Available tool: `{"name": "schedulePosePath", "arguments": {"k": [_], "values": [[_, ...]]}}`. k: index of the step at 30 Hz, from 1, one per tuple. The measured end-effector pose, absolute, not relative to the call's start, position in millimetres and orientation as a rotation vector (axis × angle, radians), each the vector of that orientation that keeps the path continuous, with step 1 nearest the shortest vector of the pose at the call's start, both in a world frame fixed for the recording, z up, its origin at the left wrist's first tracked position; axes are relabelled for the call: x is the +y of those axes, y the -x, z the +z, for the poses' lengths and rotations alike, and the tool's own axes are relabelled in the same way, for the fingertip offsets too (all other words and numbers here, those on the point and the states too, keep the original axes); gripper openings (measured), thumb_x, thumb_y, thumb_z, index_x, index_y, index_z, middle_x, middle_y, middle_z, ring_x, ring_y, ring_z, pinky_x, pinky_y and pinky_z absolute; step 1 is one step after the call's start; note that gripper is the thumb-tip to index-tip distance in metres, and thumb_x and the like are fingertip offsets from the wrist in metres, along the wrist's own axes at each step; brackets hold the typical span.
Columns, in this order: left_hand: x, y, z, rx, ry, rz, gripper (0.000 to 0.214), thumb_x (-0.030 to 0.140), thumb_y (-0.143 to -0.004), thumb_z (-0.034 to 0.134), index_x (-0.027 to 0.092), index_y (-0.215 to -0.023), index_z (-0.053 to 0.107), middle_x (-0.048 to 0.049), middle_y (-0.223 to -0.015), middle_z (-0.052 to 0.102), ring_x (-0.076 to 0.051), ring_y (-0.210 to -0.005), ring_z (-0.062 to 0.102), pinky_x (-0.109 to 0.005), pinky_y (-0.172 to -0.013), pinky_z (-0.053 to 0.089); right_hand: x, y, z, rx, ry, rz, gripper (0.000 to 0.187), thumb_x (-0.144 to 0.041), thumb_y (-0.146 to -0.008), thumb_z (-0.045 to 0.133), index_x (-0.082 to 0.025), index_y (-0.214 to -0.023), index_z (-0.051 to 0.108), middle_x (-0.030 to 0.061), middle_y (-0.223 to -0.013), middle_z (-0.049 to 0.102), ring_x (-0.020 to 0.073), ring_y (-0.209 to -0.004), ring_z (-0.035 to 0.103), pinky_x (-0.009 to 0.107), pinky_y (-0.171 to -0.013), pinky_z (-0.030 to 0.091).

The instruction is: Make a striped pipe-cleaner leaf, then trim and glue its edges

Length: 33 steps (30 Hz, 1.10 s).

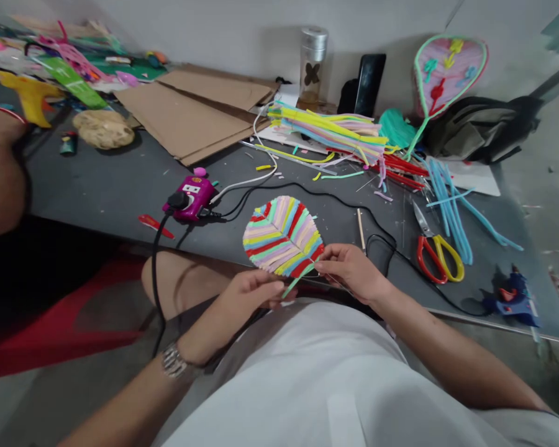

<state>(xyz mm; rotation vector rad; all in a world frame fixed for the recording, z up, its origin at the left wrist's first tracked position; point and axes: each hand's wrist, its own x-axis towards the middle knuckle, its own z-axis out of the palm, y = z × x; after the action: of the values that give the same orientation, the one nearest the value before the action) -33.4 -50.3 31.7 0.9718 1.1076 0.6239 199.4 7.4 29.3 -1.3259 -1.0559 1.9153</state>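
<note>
I see a clear bottle point(313, 73) with a silver lid standing upright by the wall, a dark petal-like mark on its side and something brownish low inside it. Farther right, a dark bag point(472, 129) slumps behind the fan-shaped piece point(449, 74); what it holds I cannot make out from here.

The striped leaf point(282, 236) is at the near edge of the grey desk point(107, 192), between the two hands. Fuzzy bands of red, yellow, blue, lilac and mint run slantwise from a central line, meeting in Vs, and the outline is rounded at the far left end, narrowing toward the lower right. A thin green strip point(292, 287) sticks out from that end.

My view shows the right hand point(351, 270) pinching the leaf's narrow end between thumb and forefinger, beside the strip. The left hand point(254, 290) has its thumb and fingers curled at the lower edge, near the strip's free end; I cannot tell whether they grip it, since some fingers are hidden.
</note>
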Motion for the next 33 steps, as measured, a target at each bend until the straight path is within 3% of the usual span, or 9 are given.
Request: {"name": "schedulePosePath", "arguments": {"k": [2,4,6,8,10,14,18,23,33], "values": [[-53,42,38,1.233,-1.317,0.553,0.029,0.042,-0.095,0.064,0.016,-0.087,0.076,-0.0048,-0.078,0.077,-0.017,-0.069,0.069,-0.026,-0.062,0.051,10,-197,30,-1.098,1.380,1.911,0.028,-0.034,-0.062,0.082,-0.019,-0.067,0.060,-0.0069,-0.050,0.057,0.0053,-0.041,0.039,0.021,-0.041,0.024],[-49,42,39,1.347,-1.680,0.663,0.024,0.034,-0.097,0.060,0.018,-0.087,0.074,-0.0037,-0.078,0.076,-0.016,-0.069,0.067,-0.028,-0.064,0.052,11,-194,31,-1.146,1.425,1.901,0.026,-0.034,-0.062,0.080,-0.019,-0.068,0.059,-0.0081,-0.047,0.055,0.0051,-0.040,0.037,0.021,-0.041,0.022],[-40,34,33,1.274,-2.079,0.902,0.015,0.025,-0.096,0.062,0.017,-0.097,0.074,-0.0065,-0.094,0.077,-0.020,-0.087,0.069,-0.035,-0.081,0.056,12,-192,30,-1.205,1.477,1.867,0.025,-0.034,-0.063,0.078,-0.019,-0.068,0.059,-0.0084,-0.046,0.054,0.0054,-0.041,0.038,0.021,-0.042,0.024],[-28,25,22,1.106,-2.372,0.965,0.021,0.020,-0.096,0.062,0.017,-0.114,0.072,-0.0101,-0.113,0.075,-0.025,-0.106,0.067,-0.042,-0.094,0.055,11,-191,29,-1.275,1.540,1.814,0.023,-0.035,-0.066,0.076,-0.020,-0.069,0.058,-0.0081,-0.047,0.054,0.0065,-0.042,0.040,0.021,-0.043,0.027],[-17,18,10,1.014,-2.531,0.922,0.023,0.015,-0.096,0.061,0.015,-0.118,0.070,-0.0116,-0.116,0.073,-0.025,-0.109,0.065,-0.043,-0.094,0.057,11,-192,29,-1.400,1.620,1.726,0.019,-0.035,-0.071,0.072,-0.020,-0.070,0.059,-0.0072,-0.050,0.054,0.0082,-0.045,0.044,0.022,-0.046,0.030],[-5,22,-1,0.958,-2.659,0.829,0.022,0.015,-0.097,0.060,0.015,-0.117,0.069,-0.0106,-0.116,0.073,-0.025,-0.110,0.065,-0.044,-0.095,0.058,8,-202,34,-1.819,1.783,1.264,0.010,-0.030,-0.081,0.067,-0.020,-0.082,0.066,-0.0033,-0.063,0.061,0.0119,-0.057,0.053,0.024,-0.056,0.038],[-4,36,0,0.851,-2.689,0.682,0.037,0.019,-0.093,0.064,0.017,-0.130,0.064,-0.0124,-0.133,0.067,-0.028,-0.126,0.059,-0.049,-0.109,0.052,-5,-212,37,-2.090,1.685,0.831,0.014,-0.023,-0.088,0.064,-0.020,-0.101,0.067,0.0023,-0.085,0.070,0.0159,-0.074,0.062,0.028,-0.070,0.045],[-8,41,0,0.882,-2.753,0.554,0.045,0.012,-0.091,0.062,0.019,-0.136,0.061,-0.0134,-0.144,0.059,-0.031,-0.135,0.052,-0.051,-0.112,0.049,-24,-215,32,-2.405,1.469,0.485,0.008,-0.017,-0.090,0.061,-0.016,-0.095,0.066,0.0090,-0.090,0.068,0.0240,-0.086,0.063,0.035,-0.078,0.046],[-14,29,-7,0.924,-2.857,0.882,0.027,0.008,-0.092,0.061,0.016,-0.118,0.067,-0.0136,-0.126,0.072,-0.029,-0.128,0.060,-0.049,-0.104,0.054,-27,-224,19,-2.381,1.375,0.378,0.022,-0.006,-0.089,0.049,-0.015,-0.098,0.068,0.0090,-0.090,0.071,0.0230,-0.086,0.063,0.035,-0.078,0.046]]}}
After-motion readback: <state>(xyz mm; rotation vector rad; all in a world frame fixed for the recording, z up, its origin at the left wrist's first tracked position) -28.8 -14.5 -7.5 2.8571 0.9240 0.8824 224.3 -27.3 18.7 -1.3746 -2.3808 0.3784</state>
